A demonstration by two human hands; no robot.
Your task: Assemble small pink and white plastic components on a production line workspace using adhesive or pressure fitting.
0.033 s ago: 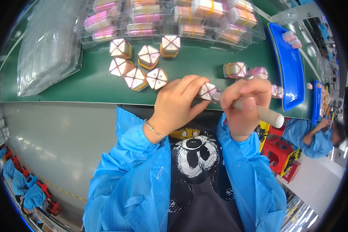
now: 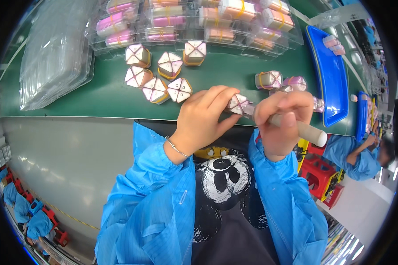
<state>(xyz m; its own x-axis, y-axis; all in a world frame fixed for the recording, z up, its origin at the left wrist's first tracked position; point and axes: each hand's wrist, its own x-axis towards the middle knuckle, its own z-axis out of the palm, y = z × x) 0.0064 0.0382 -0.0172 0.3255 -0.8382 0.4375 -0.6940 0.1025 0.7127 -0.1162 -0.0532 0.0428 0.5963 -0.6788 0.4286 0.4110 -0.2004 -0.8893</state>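
My left hand (image 2: 206, 115) is closed around a bundle of blocks (image 2: 239, 104) at the table's front edge. The bundle's end shows white triangular faces with pinkish seams. In my right hand (image 2: 282, 123), closed, is a hand tool with a thick beige rod handle (image 2: 311, 134) and a white butt end. Its narrow greyish tip (image 2: 249, 110) reaches the right side of the bundle's end; the exact contact is too small to tell. Left of my left hand stand several similar banded bundles (image 2: 180, 89), white ends up. More bundles (image 2: 269, 80) lie beyond my right hand, partly hidden by it.
Clear plastic trays (image 2: 185, 33) with pink, white and peach banded blocks span the back of the green table (image 2: 106, 95). A stack of clear trays (image 2: 55, 57) sits at left. A blue tray (image 2: 329, 79) stands at right. A co-worker in blue (image 2: 353, 157) and red stools (image 2: 318, 174) are further right.
My right hand and the tool's handle have shifted very slightly to the right. My left hand and the bundle look almost still.
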